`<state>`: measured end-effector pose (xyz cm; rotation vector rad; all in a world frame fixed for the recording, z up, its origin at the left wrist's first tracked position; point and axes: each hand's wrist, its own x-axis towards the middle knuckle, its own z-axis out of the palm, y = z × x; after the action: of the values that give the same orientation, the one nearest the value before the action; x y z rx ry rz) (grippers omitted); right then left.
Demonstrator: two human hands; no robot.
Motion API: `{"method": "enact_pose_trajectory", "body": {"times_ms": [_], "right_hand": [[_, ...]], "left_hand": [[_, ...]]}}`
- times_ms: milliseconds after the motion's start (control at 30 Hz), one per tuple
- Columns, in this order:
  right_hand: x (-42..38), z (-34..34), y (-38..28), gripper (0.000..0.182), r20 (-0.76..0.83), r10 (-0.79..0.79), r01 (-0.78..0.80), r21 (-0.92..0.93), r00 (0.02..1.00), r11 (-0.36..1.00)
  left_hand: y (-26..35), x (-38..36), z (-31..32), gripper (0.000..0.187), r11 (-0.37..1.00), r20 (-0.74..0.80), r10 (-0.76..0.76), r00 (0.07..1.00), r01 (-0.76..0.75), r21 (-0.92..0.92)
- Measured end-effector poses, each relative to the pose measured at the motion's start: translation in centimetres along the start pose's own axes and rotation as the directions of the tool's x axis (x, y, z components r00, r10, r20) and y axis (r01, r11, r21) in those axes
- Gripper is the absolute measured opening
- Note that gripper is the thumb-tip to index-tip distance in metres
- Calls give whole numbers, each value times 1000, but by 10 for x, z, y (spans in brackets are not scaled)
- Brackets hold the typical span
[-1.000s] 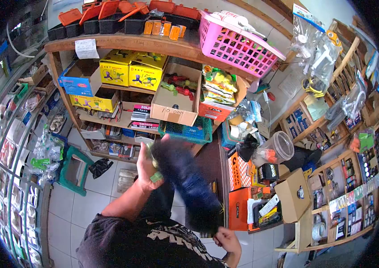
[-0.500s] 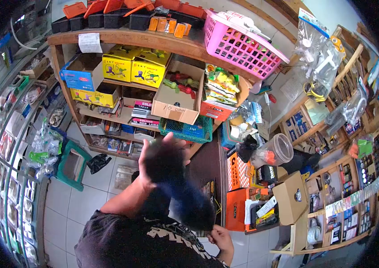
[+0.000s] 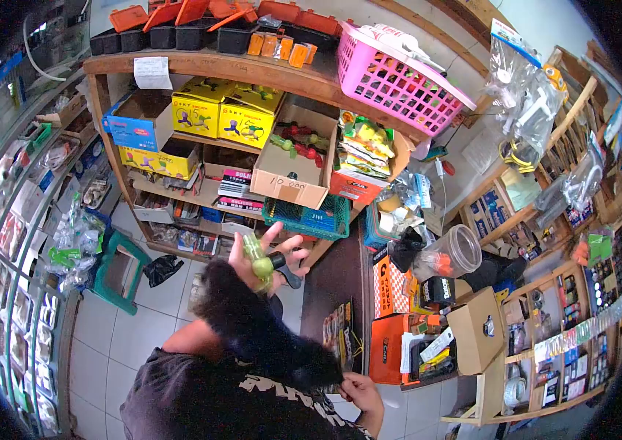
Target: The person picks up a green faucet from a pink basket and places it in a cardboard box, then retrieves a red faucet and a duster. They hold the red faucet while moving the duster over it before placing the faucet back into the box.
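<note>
My left hand [image 3: 273, 257] is raised palm up, fingers spread apart. Across its palm lies a green see-through plastic piece [image 3: 260, 264] with a rounded bulge and a black knob. A long, fluffy black duster [image 3: 274, 337] runs over my left wrist and forearm, blurred in parts and covering them. Low in the view, my right hand [image 3: 361, 394] is closed at the duster's lower right end; the handle is mostly hidden. Similar green and red pieces [image 3: 300, 143] lie in an open cardboard box [image 3: 290, 189] just beyond my left hand.
A wooden shelf [image 3: 230, 70] holds yellow boxes [image 3: 195, 117], with a pink basket [image 3: 399, 73] on top. A teal basket [image 3: 340, 218] sits under the cardboard box. An orange box [image 3: 391, 352] stands to the right, a green stool [image 3: 121, 275] to the left.
The black duster has moved down and left, from in front of my left palm to over the wrist. The green piece and spread fingers now show. My right hand has barely moved.
</note>
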<state>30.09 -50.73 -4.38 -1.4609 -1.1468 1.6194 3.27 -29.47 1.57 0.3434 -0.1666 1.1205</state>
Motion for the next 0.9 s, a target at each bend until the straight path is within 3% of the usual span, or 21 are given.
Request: {"method": "enact_pose_trajectory", "body": {"times_ms": [33,67,100,133,167,233,267,333,367,433,467,500,533,567,633,667,700,767,800,833,900], "right_hand": [[0,2,-1,32,-60,-29,26,-48,998,999],[-1,3,0,32,-65,-25,22,-44,998,999],[-1,3,3,25,-65,-10,16,85,998,996],[-1,1,6,19,-63,3,10,208,998,978],[-1,-4,8,19,-66,8,6,206,998,978],[0,-12,12,22,123,19,-34,121,992,992],[-1,-11,11,22,123,23,-38,123,992,992],[-1,-6,4,24,-104,33,-23,99,994,995],[-2,-5,5,24,-100,38,-29,96,994,995],[0,-9,5,19,-72,49,-33,204,996,978],[0,-14,7,18,46,10,-18,188,999,982],[2,-15,7,18,50,11,-20,182,999,983],[3,-15,6,20,68,17,-21,60,998,998],[3,-12,5,23,83,23,-18,-60,996,998],[3,-2,-1,24,18,-21,21,-7,1000,1000],[4,-4,4,21,18,-37,35,64,999,997],[6,-3,2,19,19,-55,52,131,998,990],[1,0,-5,21,-19,-14,15,91,1000,996],[0,-3,-2,23,0,-11,11,90,1000,996],[-1,-5,0,26,19,-7,6,91,1000,996],[-6,-3,-1,26,-58,17,-10,129,998,992]], "left_hand": [[0,0,1,68,1000,-1,-3,1000,3,-2],[0,-2,3,68,1000,-136,-4,991,6,18],[-1,-3,8,68,999,-268,-3,963,13,36],[-2,-3,-19,68,980,-17,-56,998,51,-192],[-2,-3,-46,69,909,239,-44,970,138,-394],[-8,-2,-13,69,1000,8,13,1000,-14,11],[-3,-6,0,70,998,-158,-1,987,11,66],[0,-5,-6,72,1000,-181,-16,983,15,-8],[0,-6,-11,74,996,-195,-34,980,19,-82],[4,-3,-29,71,951,285,-33,958,118,-285],[3,-6,-37,71,952,283,-25,959,109,-286],[3,-6,-28,73,983,138,-17,990,42,-180],[3,-5,-22,75,998,-9,4,1000,-5,-65],[3,-4,-24,76,999,44,36,998,-37,24],[2,-3,-27,75,998,14,54,998,-54,10],[0,3,-35,73,992,170,40,985,-19,-124],[1,-1,-4,70,988,-99,16,995,-30,-148],[3,2,-10,67,996,-178,-22,984,5,-94],[-1,4,-3,66,968,-148,9,989,-46,-246],[-4,2,-11,66,974,80,-24,997,41,-225],[-4,6,-8,68,990,114,-18,993,34,-138]]}}
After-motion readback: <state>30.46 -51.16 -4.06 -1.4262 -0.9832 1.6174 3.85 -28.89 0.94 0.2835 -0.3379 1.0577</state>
